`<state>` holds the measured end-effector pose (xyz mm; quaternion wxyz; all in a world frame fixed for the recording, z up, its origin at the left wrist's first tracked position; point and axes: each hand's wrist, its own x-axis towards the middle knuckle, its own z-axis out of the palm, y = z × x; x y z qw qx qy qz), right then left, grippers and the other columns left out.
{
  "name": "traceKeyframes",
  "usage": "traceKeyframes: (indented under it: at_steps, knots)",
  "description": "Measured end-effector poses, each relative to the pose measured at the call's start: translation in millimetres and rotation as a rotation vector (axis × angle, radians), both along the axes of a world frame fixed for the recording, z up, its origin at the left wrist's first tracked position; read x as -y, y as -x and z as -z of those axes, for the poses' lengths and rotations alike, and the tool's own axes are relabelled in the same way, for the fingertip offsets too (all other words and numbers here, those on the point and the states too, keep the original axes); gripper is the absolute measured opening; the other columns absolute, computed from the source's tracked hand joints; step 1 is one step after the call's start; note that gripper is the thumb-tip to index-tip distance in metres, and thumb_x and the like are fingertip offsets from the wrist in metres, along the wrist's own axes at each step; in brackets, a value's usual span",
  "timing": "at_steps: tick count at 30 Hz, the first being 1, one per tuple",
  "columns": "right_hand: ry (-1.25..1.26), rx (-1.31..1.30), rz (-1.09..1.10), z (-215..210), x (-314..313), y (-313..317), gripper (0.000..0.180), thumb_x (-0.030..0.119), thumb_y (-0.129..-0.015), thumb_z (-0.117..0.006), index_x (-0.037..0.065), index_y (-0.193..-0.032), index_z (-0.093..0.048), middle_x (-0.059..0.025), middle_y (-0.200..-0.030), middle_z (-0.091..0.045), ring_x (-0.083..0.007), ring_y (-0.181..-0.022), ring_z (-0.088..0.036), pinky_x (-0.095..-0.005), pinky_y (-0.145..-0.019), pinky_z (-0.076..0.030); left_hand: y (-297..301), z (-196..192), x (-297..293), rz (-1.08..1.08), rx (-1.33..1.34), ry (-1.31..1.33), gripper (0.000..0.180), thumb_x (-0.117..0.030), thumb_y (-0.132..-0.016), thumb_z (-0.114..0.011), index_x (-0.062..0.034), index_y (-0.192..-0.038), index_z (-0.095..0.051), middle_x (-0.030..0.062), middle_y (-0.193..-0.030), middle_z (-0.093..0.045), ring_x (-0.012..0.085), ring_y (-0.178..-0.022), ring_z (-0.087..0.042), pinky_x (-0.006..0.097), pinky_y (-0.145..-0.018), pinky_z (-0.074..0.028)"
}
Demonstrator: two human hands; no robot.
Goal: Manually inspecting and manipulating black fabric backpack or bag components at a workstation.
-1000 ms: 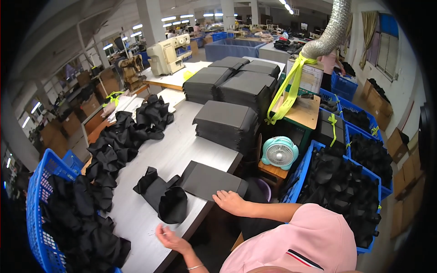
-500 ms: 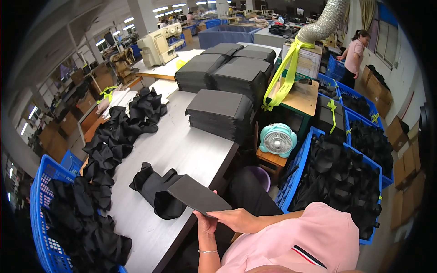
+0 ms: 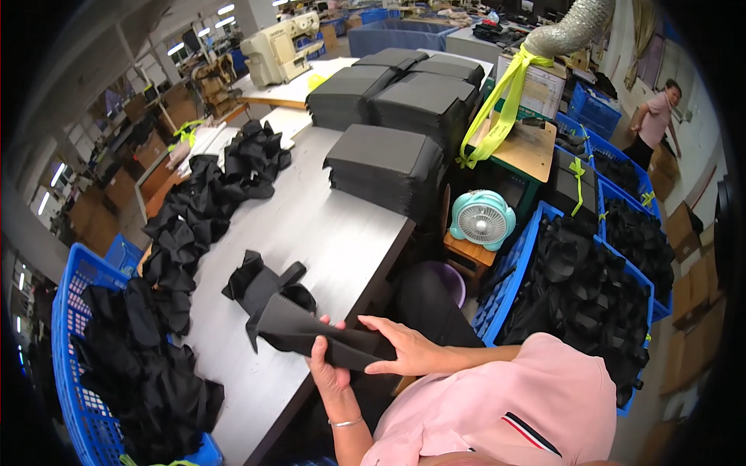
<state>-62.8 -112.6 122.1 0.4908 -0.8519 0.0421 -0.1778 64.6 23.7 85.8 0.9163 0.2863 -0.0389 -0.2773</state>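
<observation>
A dark grey-black flat piece (image 3: 291, 320), bent along its length, is held over the near edge of the pale table. My left hand (image 3: 330, 373) grips its lower side, thumb in front and fingertips showing behind. At the right end my right hand (image 3: 412, 349) is closed around it, thumb below and fingers above. Just beyond, a crumpled black fabric piece (image 3: 252, 286) lies on the table (image 3: 225, 342), partly hidden by the held piece. Farther back stands a neat stack of dark flat pieces (image 3: 385, 155), with more stacks (image 3: 427, 95) behind it.
A heap of black fabric pieces (image 3: 210, 186) runs along the table's left side to a filled blue basket (image 3: 70, 334). On the right are a turquoise fan (image 3: 482, 217) and blue crates (image 3: 509, 283) of black pieces. A sewing machine (image 3: 276, 53) and another person (image 3: 657, 116) are farther off.
The held piece has gone from flat to bent and moved slightly left and down. My right hand has shifted around its end. The other person has moved right; the whole view has shifted a little.
</observation>
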Motion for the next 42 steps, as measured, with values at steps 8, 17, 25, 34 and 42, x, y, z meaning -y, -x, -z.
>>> traceKeyframes:
  at_steps: [8,17,25,34,42]
  knots:
    - [-0.095,-0.073,-0.053,-5,0,-13,0.042,0.014,-0.083,-0.078,-0.001,-0.119,-0.063,-0.0170,-0.107,-0.068,-0.0286,-0.095,-0.070,-0.0348,-0.082,-0.054,-8,9,-23,-0.044,0.015,0.238,0.073,-0.046,-0.095,-0.066,-0.0050,-0.149,-0.040,0.0124,-0.150,-0.047,0.0312,-0.136,-0.048,0.046,-0.118,-0.037]
    - [-0.066,-0.184,-0.105,-1,-6,-11,0.042,0.014,-0.086,-0.077,0.001,-0.123,-0.062,-0.0164,-0.109,-0.070,-0.0289,-0.094,-0.070,-0.0339,-0.082,-0.055,-31,27,-35,-0.184,-0.168,0.110,0.041,-0.034,-0.094,-0.071,-0.0059,-0.123,-0.065,0.0084,-0.117,-0.070,0.0242,-0.103,-0.068,0.040,-0.092,-0.058]
    - [-0.046,-0.168,-0.154,2,12,-13,0.038,0.011,-0.089,-0.073,-0.001,-0.123,-0.062,-0.0178,-0.108,-0.069,-0.0315,-0.094,-0.069,-0.0347,-0.082,-0.054,-32,35,-52,-0.255,-0.082,-0.066,0.050,-0.034,-0.087,-0.080,-0.0079,-0.125,-0.061,0.0034,-0.122,-0.066,0.0175,-0.116,-0.061,0.037,-0.102,-0.048]
    - [0.231,-0.019,-0.123,3,77,-3,0.034,0.011,-0.084,-0.075,0.004,-0.116,-0.066,-0.0131,-0.100,-0.068,-0.0322,-0.092,-0.066,-0.0386,-0.080,-0.053,-10,15,-77,0.153,0.186,-0.109,0.089,-0.012,-0.068,-0.076,0.0064,-0.146,-0.039,0.0156,-0.139,-0.056,0.0271,-0.129,-0.055,0.037,-0.113,-0.040]
    - [0.441,-0.075,-0.136,-2,97,7,0.030,0.010,-0.085,-0.072,0.009,-0.115,-0.067,-0.0079,-0.095,-0.067,-0.0279,-0.091,-0.064,-0.0388,-0.080,-0.052,2,35,-86,0.159,-0.030,-0.032,0.048,-0.014,-0.082,-0.081,0.0018,-0.121,-0.058,0.0123,-0.116,-0.069,0.0220,-0.104,-0.067,0.034,-0.096,-0.053]
